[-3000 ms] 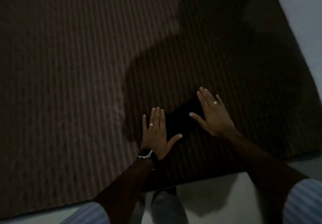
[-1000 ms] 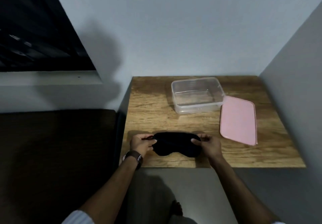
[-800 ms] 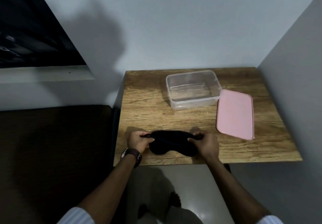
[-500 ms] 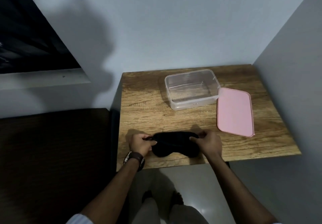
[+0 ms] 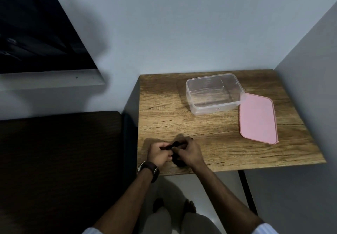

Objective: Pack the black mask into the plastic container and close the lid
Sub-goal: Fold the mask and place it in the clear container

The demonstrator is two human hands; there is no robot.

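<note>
The black mask [image 5: 177,160] is bunched between my two hands at the front left of the wooden table [image 5: 215,128]; only small dark parts of it show. My left hand [image 5: 158,153] and my right hand [image 5: 188,151] are pressed together, both closed on the mask. The clear plastic container [image 5: 213,93] stands open and empty at the back of the table, well beyond my hands. Its pink lid [image 5: 258,118] lies flat on the table to the container's right, touching its corner.
The table stands in a corner, with walls behind it and along its right side. A dark brown surface [image 5: 60,161] lies left of the table, below a dark window [image 5: 32,29]. My feet show on the pale floor below.
My hands have come together, folding the spread-out mask into a small bunch. Three seconds ago they lay flat beside the mask on the dark surface. Container and lid have not moved.
</note>
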